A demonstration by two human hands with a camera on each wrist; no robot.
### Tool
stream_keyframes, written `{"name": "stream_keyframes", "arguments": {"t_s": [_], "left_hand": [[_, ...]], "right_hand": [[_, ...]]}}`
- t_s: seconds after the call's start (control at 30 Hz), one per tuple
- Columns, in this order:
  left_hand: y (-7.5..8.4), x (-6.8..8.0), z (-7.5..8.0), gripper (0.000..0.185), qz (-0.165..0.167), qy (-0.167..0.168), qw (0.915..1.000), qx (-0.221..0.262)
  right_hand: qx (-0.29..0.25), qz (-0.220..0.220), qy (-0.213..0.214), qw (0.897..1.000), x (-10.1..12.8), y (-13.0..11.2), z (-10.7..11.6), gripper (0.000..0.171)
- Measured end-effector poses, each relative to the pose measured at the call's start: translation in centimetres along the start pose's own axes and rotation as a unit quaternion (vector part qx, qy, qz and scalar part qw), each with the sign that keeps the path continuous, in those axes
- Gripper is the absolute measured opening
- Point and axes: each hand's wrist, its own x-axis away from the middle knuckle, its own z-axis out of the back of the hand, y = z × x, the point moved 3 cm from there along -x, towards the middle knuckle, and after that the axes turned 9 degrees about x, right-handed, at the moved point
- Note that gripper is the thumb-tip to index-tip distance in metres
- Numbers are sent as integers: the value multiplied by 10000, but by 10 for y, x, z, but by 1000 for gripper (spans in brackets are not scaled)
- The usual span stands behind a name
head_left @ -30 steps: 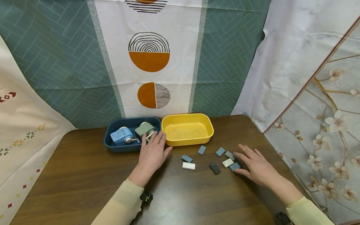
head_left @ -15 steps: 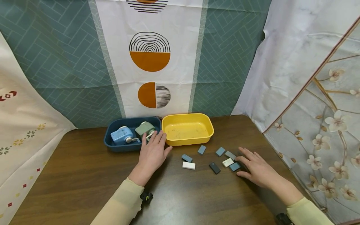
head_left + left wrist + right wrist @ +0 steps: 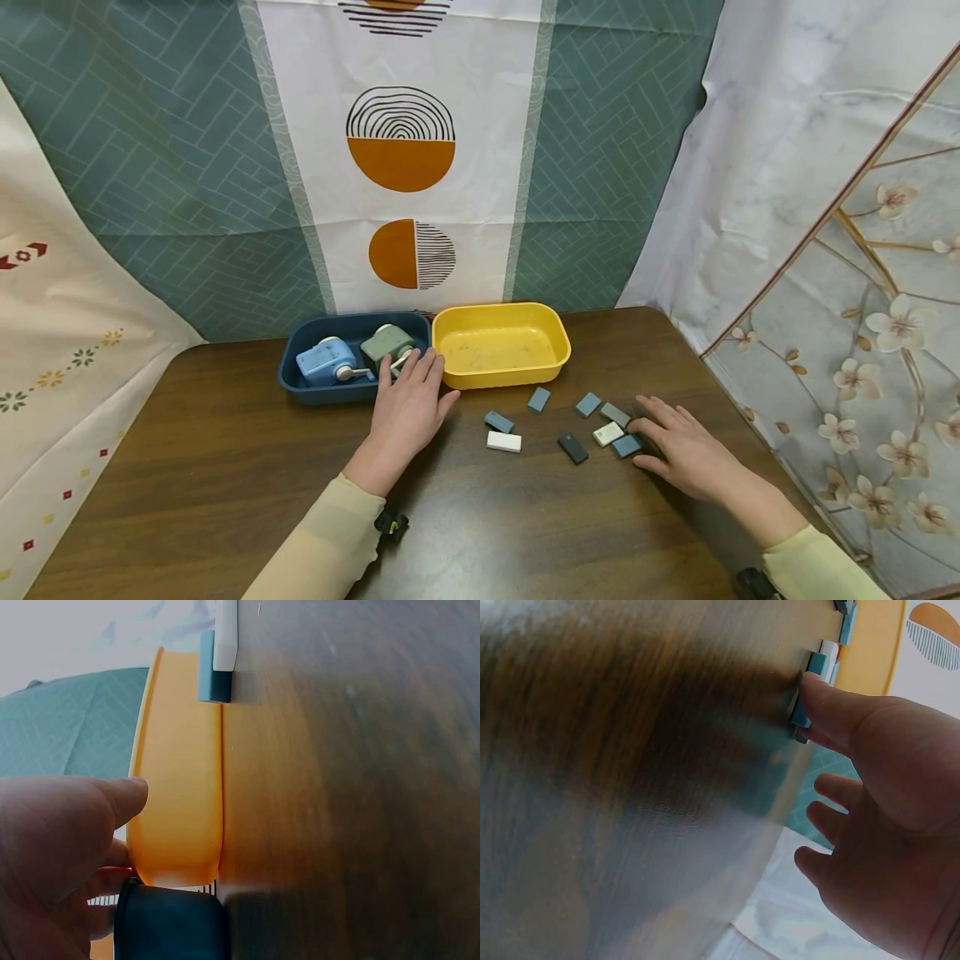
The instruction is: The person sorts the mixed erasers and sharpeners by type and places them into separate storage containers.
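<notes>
Left hand (image 3: 408, 408) rests flat, fingers apart, just before the yellow tray (image 3: 555, 360); right hand (image 3: 686, 450) lies spread, thumb touching a blue block (image 3: 626, 445) well right of the tray.

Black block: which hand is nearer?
Right. The right hand lies flat just right of the black block, past two other blocks; the left hand rests farther left, by the blue bin.

obstacles: blue tub (image 3: 296, 387) and yellow tub (image 3: 501, 379) are lining the table's (image 3: 187, 467) far edge | small blocks (image 3: 573, 448) are cluttering its right half | free: you are getting open passage along the near edge.
</notes>
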Motion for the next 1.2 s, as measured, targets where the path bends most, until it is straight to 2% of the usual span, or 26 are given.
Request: {"name": "stream_keyframes", "arguments": {"t_s": [0.43,0.9,1.2], "left_hand": [[-1,-1,-1,72,48,-86,10000,-15],[-1,0,-2,71,77,-97,9999,11],[-1,-1,-1,71,58,-49,10000,-17]], "right_hand": [[126,45,34,9999,1,-2,0,25],[139,140,112,9997,3,-3,0,22],[120,243,330,9991,1,-4,4,24]]}}
